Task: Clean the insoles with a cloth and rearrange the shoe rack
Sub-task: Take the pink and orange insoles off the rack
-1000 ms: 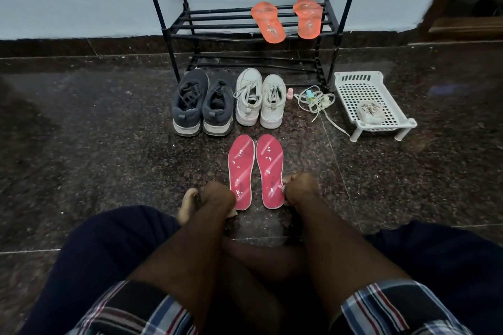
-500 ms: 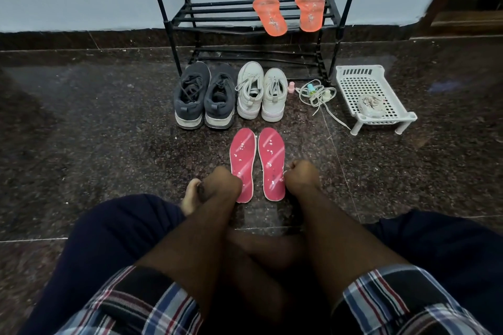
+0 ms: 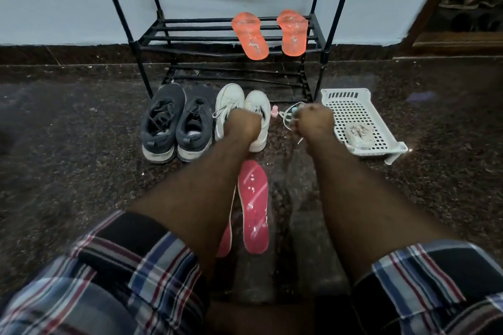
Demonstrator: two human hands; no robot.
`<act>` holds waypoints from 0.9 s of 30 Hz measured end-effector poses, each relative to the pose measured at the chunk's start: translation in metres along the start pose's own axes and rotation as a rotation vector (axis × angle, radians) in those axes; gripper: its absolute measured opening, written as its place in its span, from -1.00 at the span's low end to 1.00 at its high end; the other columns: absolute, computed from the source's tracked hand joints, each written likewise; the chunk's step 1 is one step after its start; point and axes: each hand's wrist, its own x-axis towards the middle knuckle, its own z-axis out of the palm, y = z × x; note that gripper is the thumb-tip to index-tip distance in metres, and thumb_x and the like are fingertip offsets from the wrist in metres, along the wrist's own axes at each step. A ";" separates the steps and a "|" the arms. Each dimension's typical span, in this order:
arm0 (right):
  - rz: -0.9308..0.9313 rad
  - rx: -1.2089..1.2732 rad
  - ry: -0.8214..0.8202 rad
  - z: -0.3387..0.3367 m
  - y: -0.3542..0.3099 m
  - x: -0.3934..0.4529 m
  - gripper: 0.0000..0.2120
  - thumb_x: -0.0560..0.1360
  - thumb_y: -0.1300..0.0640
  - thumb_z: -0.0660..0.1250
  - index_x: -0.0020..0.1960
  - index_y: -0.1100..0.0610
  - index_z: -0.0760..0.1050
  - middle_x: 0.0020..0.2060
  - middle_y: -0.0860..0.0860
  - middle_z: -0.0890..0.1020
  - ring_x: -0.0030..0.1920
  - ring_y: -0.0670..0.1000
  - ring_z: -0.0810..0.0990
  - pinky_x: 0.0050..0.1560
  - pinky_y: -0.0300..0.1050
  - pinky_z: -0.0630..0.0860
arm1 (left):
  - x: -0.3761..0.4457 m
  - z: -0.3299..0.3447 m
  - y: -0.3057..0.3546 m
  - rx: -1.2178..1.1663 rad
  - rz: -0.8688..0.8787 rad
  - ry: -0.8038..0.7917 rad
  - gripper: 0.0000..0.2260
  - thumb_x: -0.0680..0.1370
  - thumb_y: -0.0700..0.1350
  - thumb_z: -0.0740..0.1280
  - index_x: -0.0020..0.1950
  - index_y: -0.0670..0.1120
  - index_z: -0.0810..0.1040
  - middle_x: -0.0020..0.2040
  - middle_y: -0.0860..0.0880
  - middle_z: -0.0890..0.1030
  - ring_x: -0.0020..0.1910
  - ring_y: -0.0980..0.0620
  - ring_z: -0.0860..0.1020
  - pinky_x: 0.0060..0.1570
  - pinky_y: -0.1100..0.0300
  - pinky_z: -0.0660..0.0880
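While both arms are being stretched out, the left hand (image 3: 243,125) and right hand (image 3: 315,123) are being held curled, maybe over nothing, above the white shoes (image 3: 239,109).

Short plaid sleeves (image 3: 141,261) on both arms: navy, white, red, grey-blue checks. Forearms bare below them. No watch or rings seen.

The left pink insole (image 3: 226,239) is largely covered by the left forearm — only a strip is seen. Both fists are blurred — the right hand (image 3: 315,124) may hold something, the left hand (image 3: 242,124) is unclear
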 end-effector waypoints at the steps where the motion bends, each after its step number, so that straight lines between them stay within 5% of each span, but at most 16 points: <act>1: -0.008 0.054 0.000 0.002 -0.015 0.018 -0.90 0.41 0.32 0.34 -0.18 0.17 0.60 -0.40 0.11 0.61 -0.46 0.07 0.60 -0.35 -0.09 0.54 | 0.021 0.006 0.014 -0.076 0.006 -0.004 -0.88 0.51 -0.11 0.32 -0.13 -0.14 0.58 -0.18 -0.14 0.65 -0.09 -0.20 0.68 0.02 -0.11 0.65; 3: -0.024 0.100 0.001 0.010 -0.043 0.048 -0.87 0.46 0.37 0.30 -0.08 0.23 0.59 -0.41 0.11 0.58 -0.53 0.01 0.55 -0.48 -0.22 0.45 | 0.054 0.015 0.044 -0.224 -0.016 0.049 -0.87 0.54 -0.14 0.36 -0.19 -0.13 0.55 -0.27 -0.10 0.63 -0.20 -0.17 0.69 -0.09 -0.09 0.67; 8: -0.015 0.110 0.049 0.038 -0.076 0.126 -0.90 0.44 0.21 0.37 -0.08 0.23 0.60 -0.38 0.09 0.62 -0.48 0.02 0.59 -0.42 -0.15 0.52 | 0.128 0.031 0.089 -0.430 -0.052 0.122 -0.83 0.58 -0.13 0.35 0.11 -0.20 0.54 -0.10 -0.14 0.57 -0.21 -0.10 0.65 -0.48 0.22 0.52; 11: -0.026 0.079 0.142 0.051 -0.080 0.148 -0.86 0.41 0.11 0.41 -0.21 0.19 0.55 -0.41 0.10 0.65 -0.50 0.04 0.64 -0.46 -0.10 0.59 | 0.156 0.033 0.096 -0.482 -0.110 0.173 -0.88 0.59 -0.09 0.34 0.07 -0.11 0.51 -0.05 -0.14 0.57 -0.17 -0.10 0.67 -0.51 0.26 0.52; 14: -0.034 0.171 0.126 0.063 -0.082 0.154 -0.86 0.43 0.22 0.43 -0.24 0.19 0.49 -0.38 0.14 0.66 -0.44 0.04 0.67 -0.39 -0.04 0.65 | 0.173 0.036 0.096 -0.562 -0.124 0.180 -0.85 0.59 -0.20 0.34 0.12 -0.22 0.58 -0.02 -0.19 0.66 -0.28 -0.06 0.69 -0.51 0.29 0.49; 17: -0.039 0.228 0.111 0.066 -0.086 0.151 -0.95 0.45 0.33 0.42 -0.13 0.24 0.56 -0.33 0.18 0.68 -0.42 0.02 0.68 -0.44 -0.19 0.57 | 0.172 0.034 0.100 -0.601 -0.113 0.165 -0.86 0.55 -0.36 0.32 0.09 -0.32 0.60 -0.09 -0.27 0.69 -0.37 -0.04 0.69 -0.52 0.31 0.49; 22: -0.002 0.325 0.069 0.058 -0.079 0.129 -0.78 0.40 0.33 0.38 0.05 0.25 0.54 -0.25 0.22 0.69 -0.41 0.06 0.68 -0.41 -0.15 0.58 | 0.135 0.025 0.090 -0.570 -0.124 0.115 -0.86 0.54 -0.31 0.30 0.07 -0.32 0.57 -0.19 -0.25 0.70 -0.52 0.05 0.61 -0.57 0.33 0.43; 27: 0.095 0.387 -0.017 0.047 -0.055 0.103 -0.89 0.41 0.22 0.41 -0.07 0.20 0.58 -0.23 0.18 0.69 -0.37 0.05 0.65 -0.28 -0.05 0.66 | 0.115 0.016 0.067 -0.614 -0.169 0.049 -0.80 0.56 -0.17 0.33 0.14 -0.23 0.59 -0.07 -0.19 0.70 -0.28 -0.03 0.69 -0.41 0.24 0.57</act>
